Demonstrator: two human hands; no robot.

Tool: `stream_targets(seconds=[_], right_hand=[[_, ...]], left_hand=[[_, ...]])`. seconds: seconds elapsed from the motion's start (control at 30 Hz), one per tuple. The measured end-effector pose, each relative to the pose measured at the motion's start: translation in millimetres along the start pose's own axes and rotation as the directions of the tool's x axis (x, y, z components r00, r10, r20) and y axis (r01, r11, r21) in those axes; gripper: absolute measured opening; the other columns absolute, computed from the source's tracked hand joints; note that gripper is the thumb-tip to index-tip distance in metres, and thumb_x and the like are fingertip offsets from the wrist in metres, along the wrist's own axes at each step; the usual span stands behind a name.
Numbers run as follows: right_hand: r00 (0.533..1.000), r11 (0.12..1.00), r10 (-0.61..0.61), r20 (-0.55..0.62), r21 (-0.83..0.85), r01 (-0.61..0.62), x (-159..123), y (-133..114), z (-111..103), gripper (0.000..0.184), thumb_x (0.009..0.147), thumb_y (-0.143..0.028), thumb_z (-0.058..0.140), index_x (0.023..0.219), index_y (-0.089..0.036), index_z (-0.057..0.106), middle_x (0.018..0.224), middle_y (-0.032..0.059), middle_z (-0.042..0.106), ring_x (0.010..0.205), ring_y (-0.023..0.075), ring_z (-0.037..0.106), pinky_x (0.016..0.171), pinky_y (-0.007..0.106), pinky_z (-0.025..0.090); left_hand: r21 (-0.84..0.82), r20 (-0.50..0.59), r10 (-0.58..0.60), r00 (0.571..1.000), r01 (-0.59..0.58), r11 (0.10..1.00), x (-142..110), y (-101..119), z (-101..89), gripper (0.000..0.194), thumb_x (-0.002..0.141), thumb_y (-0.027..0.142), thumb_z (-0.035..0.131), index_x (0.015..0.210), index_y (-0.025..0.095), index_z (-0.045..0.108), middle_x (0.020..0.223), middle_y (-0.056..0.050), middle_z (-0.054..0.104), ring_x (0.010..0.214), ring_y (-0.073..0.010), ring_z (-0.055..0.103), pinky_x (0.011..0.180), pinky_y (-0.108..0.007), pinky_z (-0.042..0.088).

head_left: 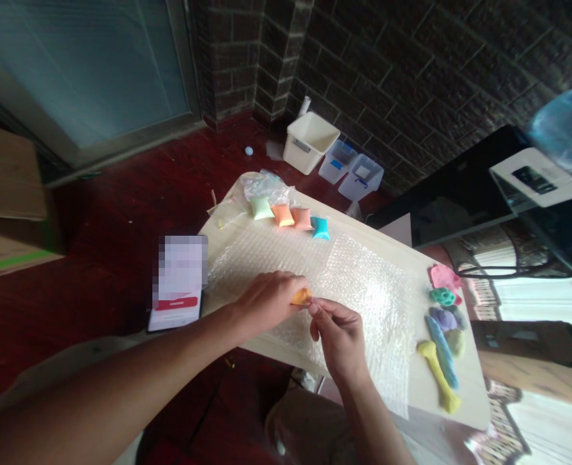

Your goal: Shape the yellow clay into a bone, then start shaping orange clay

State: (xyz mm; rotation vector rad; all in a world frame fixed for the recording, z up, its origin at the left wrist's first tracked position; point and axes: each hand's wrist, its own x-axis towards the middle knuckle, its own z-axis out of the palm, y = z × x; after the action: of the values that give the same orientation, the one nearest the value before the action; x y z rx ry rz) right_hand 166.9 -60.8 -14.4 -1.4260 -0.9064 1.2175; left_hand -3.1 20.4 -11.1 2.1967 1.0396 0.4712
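Between my two hands, above the bubble wrap (358, 290), is a small orange packet (301, 296). My left hand (275, 294) is closed around its left part, hiding much of it. The thumb and fingers of my right hand (337, 326) pinch its right edge. At the far side of the table lie several small pillow-shaped packets: a pale green packet (261, 208), an orange packet (283, 215), a salmon packet (302, 218) and a turquoise packet (321, 228).
Along the table's right end lie a yellow bone-shaped piece (439, 376), a blue strip (443, 352) and pink, green and purple lumps. Crumpled clear plastic (266, 186) rests at the far corner. A phone (178, 284) is at the left edge. Bins (310, 142) stand on the floor beyond.
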Motion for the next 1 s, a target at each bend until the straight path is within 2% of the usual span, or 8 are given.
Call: stream_targets(seconds=[0.2, 0.33, 0.53, 0.67, 0.73, 0.8, 0.9, 1.0], right_hand=[[0.999, 0.983, 0.002, -0.038, -0.183, -0.009, -4.2, -6.3, 5.6, 0.033, 0.078, -0.049, 0.090, 0.082, -0.017, 0.083, 0.051, -0.0015, 0.060, 0.042, 0.0099, 0.046, 0.042, 0.024, 0.035], [0.994, 0.976, -0.081, -0.076, -0.210, 0.064, -6.5, -6.4, 5.3, 0.029, 0.078, -0.046, 0.091, 0.080, -0.018, 0.083, 0.047, -0.0034, 0.056, 0.043, 0.0100, 0.045, 0.043, 0.024, 0.036], [0.993, 0.998, 0.051, 0.103, 0.018, -0.053, -3.2, -7.0, -4.6, 0.021, 0.073, -0.040, 0.094, 0.079, -0.022, 0.086, 0.050, -0.0028, 0.059, 0.046, 0.0110, 0.048, 0.046, 0.025, 0.038], [0.968, 0.986, 0.122, 0.219, 0.082, -0.143, -0.8, -9.1, -9.6, 0.028, 0.075, -0.046, 0.093, 0.074, -0.020, 0.082, 0.051, -0.0023, 0.058, 0.045, 0.0104, 0.046, 0.044, 0.025, 0.034], [0.955, 0.977, 0.148, 0.259, 0.111, -0.181, 0.0, -11.4, -9.9, 0.034, 0.075, -0.050, 0.092, 0.072, -0.020, 0.078, 0.048, -0.0045, 0.052, 0.042, 0.0095, 0.041, 0.042, 0.024, 0.034], [0.946, 0.966, 0.173, 0.274, 0.139, -0.217, 0.4, -14.6, -9.2, 0.035, 0.077, -0.052, 0.090, 0.075, -0.020, 0.075, 0.044, -0.0078, 0.044, 0.038, 0.0080, 0.034, 0.041, 0.024, 0.036], [0.953, 0.962, 0.173, 0.247, 0.166, -0.217, 0.6, -18.3, -8.6, 0.033, 0.081, -0.051, 0.087, 0.080, -0.021, 0.073, 0.043, -0.0107, 0.039, 0.037, 0.0061, 0.026, 0.042, 0.023, 0.040], [0.972, 0.982, 0.090, 0.216, 0.143, -0.122, 1.3, -18.2, -11.7, 0.034, 0.086, -0.051, 0.084, 0.077, -0.021, 0.071, 0.046, -0.0096, 0.042, 0.039, 0.0063, 0.030, 0.045, 0.024, 0.043]], left_hand=[[0.153, -0.009, 0.007, 1.000, -0.006, 0.988, -2.5, 6.2, 4.9, 0.005, 0.096, 0.017, 0.063, 0.099, 0.019, 0.061, 0.098, -0.008, 0.070, 0.086, -0.0251, 0.068, 0.069, -0.033, 0.046], [0.030, -0.029, 0.057, 0.998, -0.056, 0.998, -5.3, 9.5, 8.3, 0.010, 0.091, 0.016, 0.062, 0.101, 0.018, 0.059, 0.104, -0.010, 0.065, 0.094, -0.0268, 0.066, 0.078, -0.036, 0.049], [-0.200, 0.018, 0.052, 0.998, -0.048, 0.979, -4.9, 7.2, 10.3, 0.012, 0.088, 0.016, 0.064, 0.088, 0.021, 0.054, 0.095, -0.005, 0.061, 0.083, -0.0213, 0.061, 0.073, -0.033, 0.044], [-0.269, 0.049, 0.010, 0.999, 0.003, 0.963, -3.5, 13.1, 3.2, 0.019, 0.084, 0.019, 0.068, 0.077, 0.021, 0.050, 0.078, -0.001, 0.059, 0.072, -0.0185, 0.058, 0.066, -0.030, 0.038], [-0.352, 0.129, -0.020, 0.991, 0.064, 0.934, -2.5, 15.7, -4.2, 0.024, 0.080, 0.022, 0.072, 0.072, 0.021, 0.049, 0.071, 0.001, 0.056, 0.067, -0.0166, 0.055, 0.062, -0.029, 0.035], [-0.504, 0.304, -0.033, 0.952, 0.190, 0.843, -1.3, 16.5, -12.6, 0.024, 0.077, 0.026, 0.075, 0.074, 0.021, 0.052, 0.069, 0.003, 0.056, 0.065, -0.0148, 0.053, 0.059, -0.028, 0.035], [-0.706, 0.549, 0.021, 0.836, 0.450, 0.547, 0.0, 15.2, -22.4, 0.026, 0.081, 0.035, 0.075, 0.086, 0.020, 0.055, 0.069, 0.006, 0.054, 0.057, -0.0105, 0.045, 0.054, -0.026, 0.033], [-0.763, 0.613, 0.065, 0.787, 0.569, 0.306, 0.5, 13.5, -26.1, 0.038, 0.084, 0.045, 0.080, 0.091, 0.022, 0.051, 0.067, 0.009, 0.047, 0.051, -0.0063, 0.033, 0.049, -0.022, 0.026]])
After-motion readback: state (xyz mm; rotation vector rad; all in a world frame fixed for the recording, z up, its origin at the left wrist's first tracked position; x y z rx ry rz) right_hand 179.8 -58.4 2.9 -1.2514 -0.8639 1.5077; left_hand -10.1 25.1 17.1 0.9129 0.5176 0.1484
